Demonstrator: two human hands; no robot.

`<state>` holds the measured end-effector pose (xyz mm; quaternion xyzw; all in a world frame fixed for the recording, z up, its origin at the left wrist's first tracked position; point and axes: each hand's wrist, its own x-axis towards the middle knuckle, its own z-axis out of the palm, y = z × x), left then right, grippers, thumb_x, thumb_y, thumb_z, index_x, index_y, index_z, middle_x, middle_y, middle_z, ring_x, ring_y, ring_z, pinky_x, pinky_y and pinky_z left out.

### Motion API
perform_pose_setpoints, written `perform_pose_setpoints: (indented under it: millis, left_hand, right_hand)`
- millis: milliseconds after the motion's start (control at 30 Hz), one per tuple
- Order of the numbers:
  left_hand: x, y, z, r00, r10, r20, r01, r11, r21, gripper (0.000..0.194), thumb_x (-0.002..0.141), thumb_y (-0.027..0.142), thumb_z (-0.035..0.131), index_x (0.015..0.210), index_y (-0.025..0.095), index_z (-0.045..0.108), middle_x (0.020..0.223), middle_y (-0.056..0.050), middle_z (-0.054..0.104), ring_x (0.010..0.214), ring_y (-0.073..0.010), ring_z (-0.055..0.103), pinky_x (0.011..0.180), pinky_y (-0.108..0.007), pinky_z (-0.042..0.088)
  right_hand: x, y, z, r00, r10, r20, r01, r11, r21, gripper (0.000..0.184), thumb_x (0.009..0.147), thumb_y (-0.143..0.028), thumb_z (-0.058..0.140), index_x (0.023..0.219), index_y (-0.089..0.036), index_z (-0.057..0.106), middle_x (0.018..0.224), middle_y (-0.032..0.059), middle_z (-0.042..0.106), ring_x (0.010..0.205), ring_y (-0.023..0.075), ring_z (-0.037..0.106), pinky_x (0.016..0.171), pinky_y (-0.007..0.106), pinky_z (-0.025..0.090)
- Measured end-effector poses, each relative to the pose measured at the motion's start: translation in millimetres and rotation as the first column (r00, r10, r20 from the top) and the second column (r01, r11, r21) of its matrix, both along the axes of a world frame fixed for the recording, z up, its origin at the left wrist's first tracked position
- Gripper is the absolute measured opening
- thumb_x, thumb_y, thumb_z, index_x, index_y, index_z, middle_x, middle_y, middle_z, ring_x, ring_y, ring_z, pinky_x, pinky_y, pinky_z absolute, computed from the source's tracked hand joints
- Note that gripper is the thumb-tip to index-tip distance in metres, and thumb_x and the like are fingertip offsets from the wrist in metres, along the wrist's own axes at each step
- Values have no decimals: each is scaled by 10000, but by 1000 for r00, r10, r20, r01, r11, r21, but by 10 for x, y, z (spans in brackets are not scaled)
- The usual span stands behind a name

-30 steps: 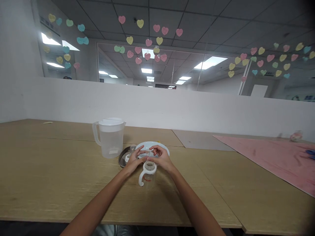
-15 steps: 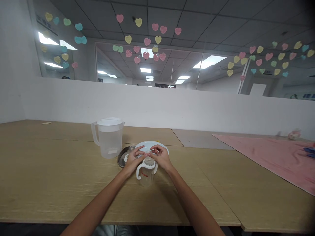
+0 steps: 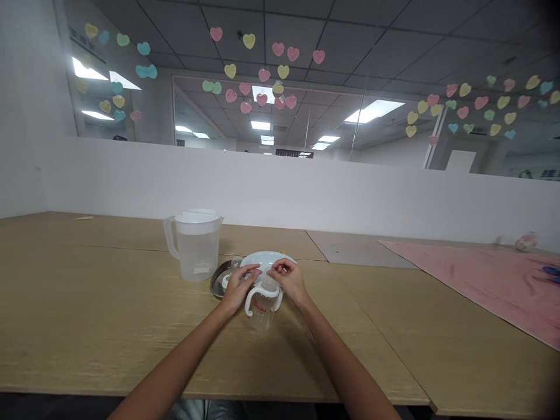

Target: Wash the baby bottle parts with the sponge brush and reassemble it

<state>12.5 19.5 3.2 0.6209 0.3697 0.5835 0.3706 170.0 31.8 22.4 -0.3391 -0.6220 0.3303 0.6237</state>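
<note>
A clear baby bottle (image 3: 261,319) with a white two-handled ring and red lettering stands on the table, slightly tilted in view. My left hand (image 3: 238,287) is beside its neck on the left, thumb and fingers apart with nothing visible between them. At the bottle's mouth, my right hand (image 3: 291,282) has thumb and fingers pinched together; whatever lies between them is too small and pale to make out. Just behind the hands is a white plate (image 3: 266,255). A round metal tray (image 3: 217,286) holding small white and clear parts is partly hidden by my left hand.
A lidded clear plastic pitcher (image 3: 198,248) of water stands behind to the left. On the right, a pink cloth (image 3: 476,280) covers part of the table (image 3: 131,326), with a blue object (image 3: 552,272) on it. A white wall (image 3: 280,189) closes off the back.
My left hand has drawn slightly left, away from the bottle's mouth, where both hands were together. My right hand stays there, its fingers still pinched. The camera view has shifted slightly.
</note>
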Motion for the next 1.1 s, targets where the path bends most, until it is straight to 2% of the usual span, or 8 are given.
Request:
perform_pose_setpoints:
  millis: [133,300,433,633,767,867,933,1100]
  left_hand:
    - [-25,-79,-3,994,45,-100,-28,987,159,400,810,455,469,1080,190,597,959,-70,668,979,-227,559,931,-361,355]
    - [-40,-219,46,963,63,-262,37,933,359,445,789,471,460,1128,206,569,1009,-72,644,1025,-254,511,975,-392,291]
    - [-28,-199,28,957,91,-275,11,937,349,396,823,441,429,1106,206,578,1002,-75,640,995,-243,524,934,-386,331]
    - [-20,-57,-75,883,299,-362,-153,912,380,304,835,410,459,1035,238,610,1043,-51,634,1022,-234,515,934,-382,331]
    - [-27,-21,-114,844,320,-430,-147,910,389,292,830,402,472,1035,246,608,1064,-46,628,1046,-243,503,942,-400,315]
    - [-29,-20,-120,859,301,-413,-137,914,382,283,821,399,482,1020,249,617,1053,-50,630,1043,-250,501,942,-407,314]
    - [-29,-23,-118,867,290,-405,-131,918,375,282,819,399,482,1014,250,620,1044,-51,630,1042,-250,499,942,-405,318]
    - [-25,-34,-108,852,302,-429,-138,918,371,282,819,397,475,1011,250,619,1040,-45,631,1042,-250,499,947,-403,317]
  right_hand:
    - [8,-4,16,999,-14,-44,13,1000,-12,246,524,-315,743,654,-168,595,573,-45,441,563,96,406,547,235,348]
    - [13,-32,56,998,-24,-58,24,1000,-13,237,528,-323,738,633,-172,587,564,-42,447,562,99,409,544,237,352]
    - [14,-49,88,994,-80,-73,78,997,-27,221,528,-331,723,589,-175,580,536,-42,450,544,97,407,542,240,357]
    - [31,-46,102,963,-152,-222,148,988,-33,261,495,-334,749,598,-171,573,560,-37,473,564,96,430,560,238,384]
    - [75,-8,115,879,-146,-453,109,988,-106,333,427,-310,788,613,-172,550,591,-38,491,582,96,466,590,247,417]
    - [133,35,128,804,-157,-573,81,984,-156,401,370,-327,806,605,-185,514,556,-54,466,562,104,486,591,266,443]
    - [164,50,134,797,-188,-574,117,980,-160,414,365,-331,809,624,-185,520,554,-58,459,555,103,485,582,264,447]
    - [167,41,120,893,-262,-366,239,965,-107,375,437,-298,783,727,-160,589,707,5,564,660,123,525,638,262,454]
